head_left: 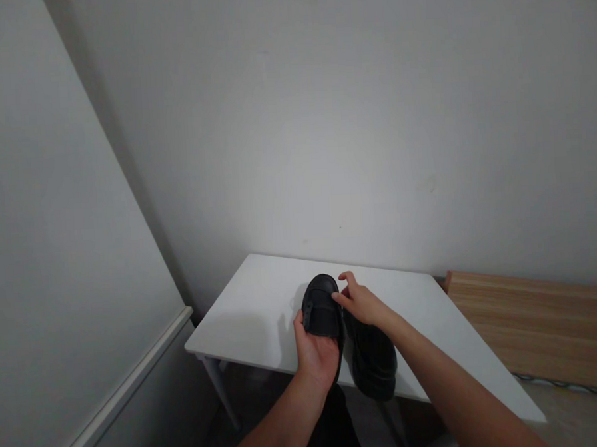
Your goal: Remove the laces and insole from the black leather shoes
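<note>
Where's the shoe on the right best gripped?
That shoe is probably best taken by its near end, from the camera side: this end appears at the front edge of the table, while the right hand hides part of the far end.

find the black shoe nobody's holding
That black shoe sits right of centre in the head view, at the white table's near edge, between the held shoe and the right forearm.

One black strapped shoe point(322, 319), toe forward, over a white table point(243, 306); second black shoe point(374, 359) just beside.

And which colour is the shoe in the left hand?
The shoe is black; clearest view: head.
</note>
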Demonstrator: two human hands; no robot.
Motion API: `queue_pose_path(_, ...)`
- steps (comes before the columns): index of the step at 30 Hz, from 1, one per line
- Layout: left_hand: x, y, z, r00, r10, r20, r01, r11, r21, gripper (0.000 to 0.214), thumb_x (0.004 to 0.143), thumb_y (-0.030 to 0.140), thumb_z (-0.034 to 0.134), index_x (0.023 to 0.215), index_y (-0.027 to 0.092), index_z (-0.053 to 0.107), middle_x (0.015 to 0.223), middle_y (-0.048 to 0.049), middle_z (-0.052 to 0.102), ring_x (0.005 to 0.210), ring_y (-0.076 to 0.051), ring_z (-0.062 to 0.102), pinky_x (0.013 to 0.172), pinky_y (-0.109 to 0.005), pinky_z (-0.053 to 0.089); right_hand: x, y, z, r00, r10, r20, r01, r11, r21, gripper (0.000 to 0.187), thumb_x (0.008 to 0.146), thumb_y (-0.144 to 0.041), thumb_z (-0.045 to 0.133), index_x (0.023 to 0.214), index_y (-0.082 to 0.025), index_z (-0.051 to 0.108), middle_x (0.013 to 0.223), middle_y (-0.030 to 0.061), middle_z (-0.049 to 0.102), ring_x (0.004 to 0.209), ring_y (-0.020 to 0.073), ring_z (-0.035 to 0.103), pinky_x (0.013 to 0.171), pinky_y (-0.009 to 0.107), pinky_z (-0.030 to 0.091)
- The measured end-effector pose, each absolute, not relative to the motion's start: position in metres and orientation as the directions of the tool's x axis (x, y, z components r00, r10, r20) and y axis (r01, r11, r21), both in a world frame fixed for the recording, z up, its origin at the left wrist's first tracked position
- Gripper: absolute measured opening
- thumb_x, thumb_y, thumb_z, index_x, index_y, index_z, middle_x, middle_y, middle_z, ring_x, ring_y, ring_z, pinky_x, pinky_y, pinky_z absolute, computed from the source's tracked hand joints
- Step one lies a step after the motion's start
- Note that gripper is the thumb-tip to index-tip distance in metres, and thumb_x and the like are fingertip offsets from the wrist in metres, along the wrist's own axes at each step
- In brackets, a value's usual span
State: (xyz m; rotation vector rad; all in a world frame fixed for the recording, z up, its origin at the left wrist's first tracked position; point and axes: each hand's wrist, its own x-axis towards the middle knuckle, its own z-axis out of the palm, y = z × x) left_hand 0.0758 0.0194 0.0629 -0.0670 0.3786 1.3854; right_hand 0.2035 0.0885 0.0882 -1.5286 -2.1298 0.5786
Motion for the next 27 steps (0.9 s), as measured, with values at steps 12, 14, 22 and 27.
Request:
queue_pose_path(12, 0.076, 0.021, 0.06, 0.141, 0.941, -0.307, -0.966, 0.199, 0.167, 0.041, 0.08, 0.043, 0.049, 0.108, 0.015, 0.06, 0.106, -0.0122, 0.064, 0.09, -0.021, 0.064, 0.076, -0.031, 0.052, 0.21, 0.095, 0.088, -0.386, 0.888, -0.25, 0.855, 0.243, -0.459, 0.067, 0.077, -0.075, 0.029, 0.062, -0.015, 0.055, 0.07, 0.0097, 0.061, 0.064, 0.018, 0.056, 0.055, 0.027, 0.037)
queue_pose_path(14, 0.075, 0.019, 0.061, 0.159, 0.948, -0.276, -0.962, 0.211, 0.171, 0.042, 0.08, 0.043, 0.048, 0.109, 0.014, 0.059, 0.105, -0.0125, 0.065, 0.09, -0.022, 0.064, 0.076, -0.032, 0.052, 0.217, 0.094, 0.09, -0.488, 0.823, -0.292, 0.781, 0.262, -0.567, 0.064, 0.076, -0.075, 0.032, 0.063, -0.016, 0.051, 0.064, 0.0051, 0.058, 0.057, 0.0136, 0.05, 0.052, 0.025, 0.034)
queue_pose_path(22, 0.076, 0.019, 0.065, 0.173, 0.938, -0.3, -0.95, 0.239, 0.2, 0.046, 0.081, 0.044, 0.045, 0.107, 0.01, 0.06, 0.103, -0.0153, 0.065, 0.087, -0.022, 0.065, 0.074, -0.031, 0.052, 0.221, 0.088, 0.096, -0.486, 0.828, -0.279, 0.758, 0.24, -0.606, 0.057, 0.075, -0.073, 0.04, 0.069, -0.017, 0.048, 0.056, 0.0001, 0.049, 0.052, 0.0111, 0.044, 0.048, 0.023, 0.032)
queue_pose_path(27, 0.075, 0.02, 0.062, 0.134, 0.938, -0.32, -0.962, 0.2, 0.183, 0.041, 0.08, 0.042, 0.048, 0.107, 0.013, 0.06, 0.101, -0.0123, 0.066, 0.084, -0.02, 0.065, 0.075, -0.03, 0.052, 0.214, 0.09, 0.093, -0.457, 0.822, -0.339, 0.799, 0.212, -0.562, 0.058, 0.076, -0.069, 0.041, 0.052, -0.016, 0.047, 0.049, 0.0, 0.043, 0.047, 0.0099, 0.038, 0.046, 0.025, 0.027)
